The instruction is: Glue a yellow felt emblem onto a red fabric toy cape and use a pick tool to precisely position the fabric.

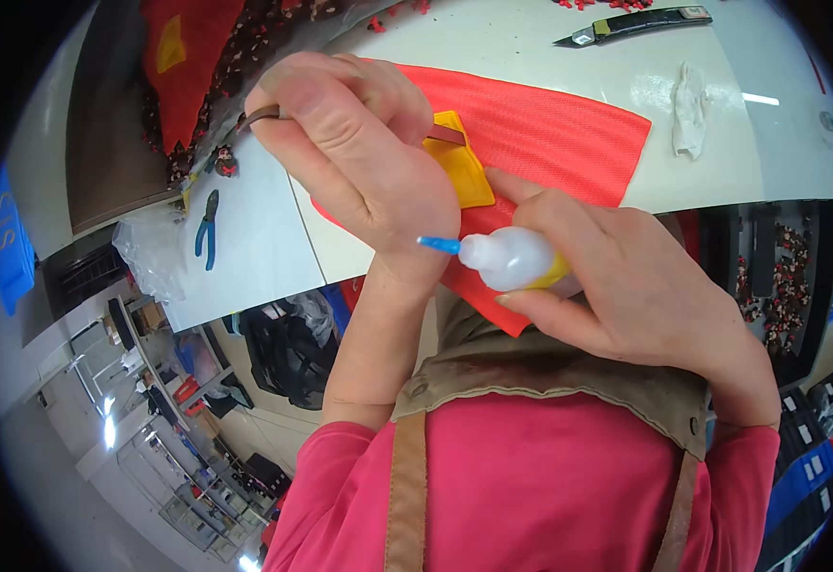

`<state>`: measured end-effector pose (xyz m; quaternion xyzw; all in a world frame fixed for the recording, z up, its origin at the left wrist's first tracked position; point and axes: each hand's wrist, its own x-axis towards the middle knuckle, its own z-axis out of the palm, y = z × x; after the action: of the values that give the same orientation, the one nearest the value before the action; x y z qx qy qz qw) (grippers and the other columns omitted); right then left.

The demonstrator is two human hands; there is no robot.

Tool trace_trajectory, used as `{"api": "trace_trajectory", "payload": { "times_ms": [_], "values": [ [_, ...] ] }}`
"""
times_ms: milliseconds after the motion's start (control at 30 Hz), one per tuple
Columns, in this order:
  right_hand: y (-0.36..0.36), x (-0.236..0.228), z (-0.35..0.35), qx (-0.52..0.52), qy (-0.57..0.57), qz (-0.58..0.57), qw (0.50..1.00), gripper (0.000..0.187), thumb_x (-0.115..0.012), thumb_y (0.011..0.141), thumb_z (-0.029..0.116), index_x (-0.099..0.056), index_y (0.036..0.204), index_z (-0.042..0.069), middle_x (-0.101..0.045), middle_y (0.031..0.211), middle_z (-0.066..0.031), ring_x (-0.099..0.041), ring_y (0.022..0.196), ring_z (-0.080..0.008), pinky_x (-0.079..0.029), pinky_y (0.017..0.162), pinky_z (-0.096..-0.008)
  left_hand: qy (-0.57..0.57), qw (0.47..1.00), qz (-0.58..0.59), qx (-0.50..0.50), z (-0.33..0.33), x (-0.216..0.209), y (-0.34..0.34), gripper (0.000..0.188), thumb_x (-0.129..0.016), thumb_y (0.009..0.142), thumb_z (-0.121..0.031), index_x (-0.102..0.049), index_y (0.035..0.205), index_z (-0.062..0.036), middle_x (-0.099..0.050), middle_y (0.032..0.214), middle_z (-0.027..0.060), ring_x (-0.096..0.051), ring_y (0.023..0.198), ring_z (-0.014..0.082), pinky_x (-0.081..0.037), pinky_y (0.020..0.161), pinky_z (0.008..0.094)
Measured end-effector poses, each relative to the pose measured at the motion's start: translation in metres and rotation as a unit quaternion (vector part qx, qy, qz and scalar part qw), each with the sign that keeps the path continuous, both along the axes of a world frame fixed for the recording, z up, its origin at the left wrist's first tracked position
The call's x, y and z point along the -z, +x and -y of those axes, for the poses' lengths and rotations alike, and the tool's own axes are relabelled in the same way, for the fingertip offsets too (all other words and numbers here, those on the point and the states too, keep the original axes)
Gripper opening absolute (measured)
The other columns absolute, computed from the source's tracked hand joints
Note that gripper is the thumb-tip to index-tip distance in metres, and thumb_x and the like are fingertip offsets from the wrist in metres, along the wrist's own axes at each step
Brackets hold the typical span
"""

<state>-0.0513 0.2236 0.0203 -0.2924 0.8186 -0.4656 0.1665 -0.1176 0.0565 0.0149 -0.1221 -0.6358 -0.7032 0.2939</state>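
Note:
My left hand (354, 143) is closed round a slim brown tool (448, 134), perhaps tweezers; its curved, pointed end sticks out on the far left of the fist. The tool's other end lies across a yellow piece (469, 181) on a bright red cloth (540, 124). My right hand (617, 267) grips a small white squeeze bottle (510, 259) with a blue nozzle, which points left across my left wrist. The right index finger reaches to the cloth beside the yellow piece.
Blue-handled pliers (208, 229) and a tiny dark-and-red figure (226, 162) lie at left. A black utility knife (631, 27) and crumpled white tissue (690, 110) lie on the white table (531, 43) beyond the cloth. Another red piece (183, 76) rests among small dark parts, upper left.

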Motion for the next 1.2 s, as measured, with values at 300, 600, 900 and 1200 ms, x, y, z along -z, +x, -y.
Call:
{"api": "trace_trajectory", "payload": {
  "times_ms": [300, 600, 900, 1200],
  "values": [
    [-0.003, -0.006, 0.005, -0.034, 0.056, -0.101, 0.993, 0.041, -0.074, 0.077, 0.026, -0.049, 0.1, 0.003, -0.06, 0.117, -0.0198, -0.063, 0.065, -0.03, -0.048, 0.053, -0.0356, -0.026, 0.997, 0.03, 0.06, 0.004, -0.002, 0.003, 0.036, -0.032, 0.104, -0.038, -0.037, 0.085, -0.0086, -0.03, 0.061, -0.0027, -0.027, 0.048, 0.005, -0.024, 0.043, 0.0212],
    [-0.003, -0.007, 0.01, -0.02, 0.051, -0.11, 0.992, 0.036, -0.072, 0.079, 0.029, -0.052, 0.093, 0.003, -0.059, 0.12, -0.0226, -0.063, 0.068, -0.029, -0.048, 0.053, -0.0352, 0.034, 0.996, 0.05, 0.062, 0.005, -0.007, 0.009, 0.04, -0.033, 0.103, -0.043, -0.038, 0.084, -0.0087, -0.027, 0.061, -0.0031, -0.025, 0.048, 0.0062, -0.024, 0.044, 0.0221],
    [-0.002, -0.006, 0.01, -0.01, 0.047, -0.12, 0.992, 0.034, -0.071, 0.079, 0.029, -0.051, 0.091, 0.003, -0.059, 0.118, -0.0232, -0.063, 0.068, -0.0288, -0.048, 0.053, -0.0346, 0.074, 0.994, 0.083, 0.009, 0.0, -0.008, 0.011, 0.039, -0.037, 0.101, -0.046, -0.051, 0.095, -0.0099, -0.029, 0.062, -0.0024, -0.027, 0.051, 0.0081, -0.024, 0.044, 0.0238],
    [0.0, -0.004, 0.01, -0.003, 0.031, -0.116, 0.993, 0.035, -0.072, 0.078, 0.027, -0.05, 0.092, 0.004, -0.059, 0.118, -0.022, -0.062, 0.067, -0.0305, -0.047, 0.053, -0.0363, -0.018, 0.997, 0.068, 0.009, 0.001, -0.006, 0.013, 0.05, -0.035, 0.099, -0.053, -0.046, 0.112, -0.0063, -0.028, 0.057, -0.0018, -0.025, 0.046, 0.0073, -0.023, 0.041, 0.0233]
  ]
}}
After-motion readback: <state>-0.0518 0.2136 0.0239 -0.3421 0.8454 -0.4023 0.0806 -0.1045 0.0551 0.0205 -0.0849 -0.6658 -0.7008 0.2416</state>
